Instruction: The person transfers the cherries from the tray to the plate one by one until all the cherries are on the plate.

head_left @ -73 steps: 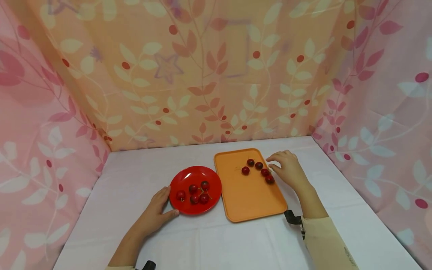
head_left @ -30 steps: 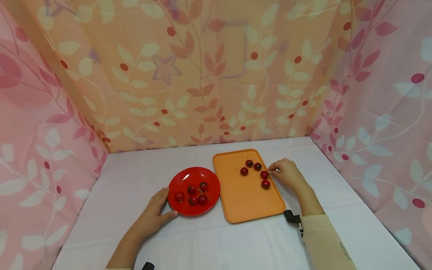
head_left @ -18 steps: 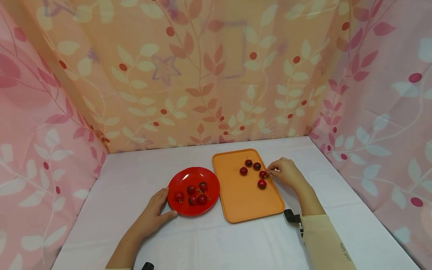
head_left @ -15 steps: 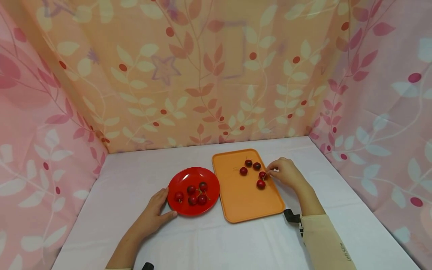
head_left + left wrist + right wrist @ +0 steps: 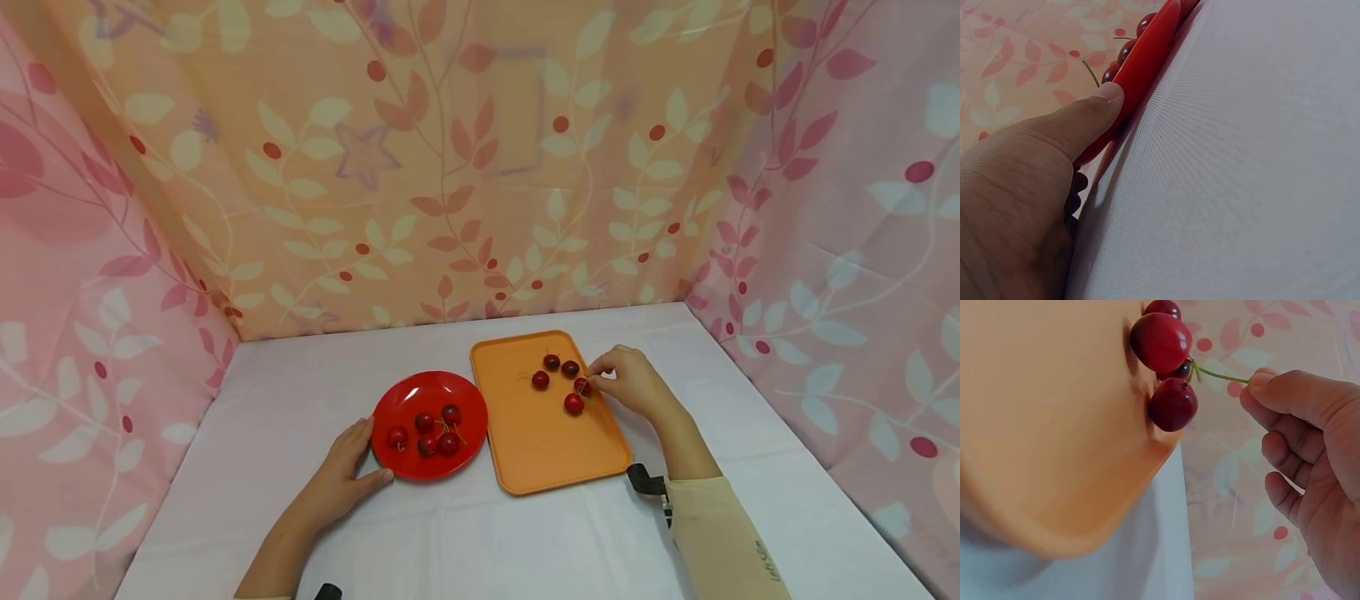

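Note:
My left hand [image 5: 342, 469] rests against the left rim of a red plate [image 5: 476, 398], fingers extended and thumb on the edge. Several dark red cherries [image 5: 423, 422] with stems lie on this plate. In the right wrist view, my right hand [image 5: 1319, 444] pinches a green stem [image 5: 1225, 376] between thumb and index fingertip. The stem runs to a fork beside two cherries, a bright red cherry [image 5: 1161, 342] and a darker cherry [image 5: 1173, 405]. Both are at the right side of an orange tray [image 5: 543, 454], where three more cherries lie farther back.
Plate and tray stand side by side on a white cloth-covered table [image 5: 300, 392]. A patterned curtain [image 5: 450, 167] closes off the back, with pink patterned cloth [image 5: 67, 333] on the left and more on the right. Black devices [image 5: 647, 481] are strapped to the wrists.
My right hand's fingertips have come together on the stem and moved slightly left. The frontmost cherry on the tray has shifted left and a little back. The left hand stays at the plate.

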Available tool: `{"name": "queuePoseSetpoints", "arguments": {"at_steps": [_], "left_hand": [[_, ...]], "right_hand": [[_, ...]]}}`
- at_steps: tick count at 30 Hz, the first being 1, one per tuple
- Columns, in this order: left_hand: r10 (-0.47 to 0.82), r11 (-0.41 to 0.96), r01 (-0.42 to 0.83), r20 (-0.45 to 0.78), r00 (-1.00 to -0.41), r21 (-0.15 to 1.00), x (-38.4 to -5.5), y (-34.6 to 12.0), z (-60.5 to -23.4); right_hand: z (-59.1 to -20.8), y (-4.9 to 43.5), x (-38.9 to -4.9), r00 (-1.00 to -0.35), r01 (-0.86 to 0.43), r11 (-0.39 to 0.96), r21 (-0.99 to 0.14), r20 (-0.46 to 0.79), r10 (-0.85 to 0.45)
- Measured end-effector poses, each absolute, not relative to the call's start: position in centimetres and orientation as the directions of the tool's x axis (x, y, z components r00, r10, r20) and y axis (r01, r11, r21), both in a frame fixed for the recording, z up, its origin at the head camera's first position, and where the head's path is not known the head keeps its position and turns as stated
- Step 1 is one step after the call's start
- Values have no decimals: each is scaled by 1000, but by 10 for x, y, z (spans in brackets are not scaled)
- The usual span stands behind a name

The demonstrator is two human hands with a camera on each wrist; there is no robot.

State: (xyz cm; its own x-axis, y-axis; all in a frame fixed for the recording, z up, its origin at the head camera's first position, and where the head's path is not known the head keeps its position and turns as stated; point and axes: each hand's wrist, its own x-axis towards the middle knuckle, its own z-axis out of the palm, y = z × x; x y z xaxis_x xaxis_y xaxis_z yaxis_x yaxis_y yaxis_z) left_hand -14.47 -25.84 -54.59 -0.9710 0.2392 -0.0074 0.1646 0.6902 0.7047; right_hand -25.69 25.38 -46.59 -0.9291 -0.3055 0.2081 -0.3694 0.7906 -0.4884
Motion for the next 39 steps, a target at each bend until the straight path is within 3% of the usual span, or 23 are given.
{"name": "queuePoseSetpoints", "arguments": {"at_steps": [39], "left_hand": [[245,692,186,16,-969,697,-144,-259,-544]], "right_hand": [[-435,185,-243,-869,-483,692,-536,391,-304]]}}
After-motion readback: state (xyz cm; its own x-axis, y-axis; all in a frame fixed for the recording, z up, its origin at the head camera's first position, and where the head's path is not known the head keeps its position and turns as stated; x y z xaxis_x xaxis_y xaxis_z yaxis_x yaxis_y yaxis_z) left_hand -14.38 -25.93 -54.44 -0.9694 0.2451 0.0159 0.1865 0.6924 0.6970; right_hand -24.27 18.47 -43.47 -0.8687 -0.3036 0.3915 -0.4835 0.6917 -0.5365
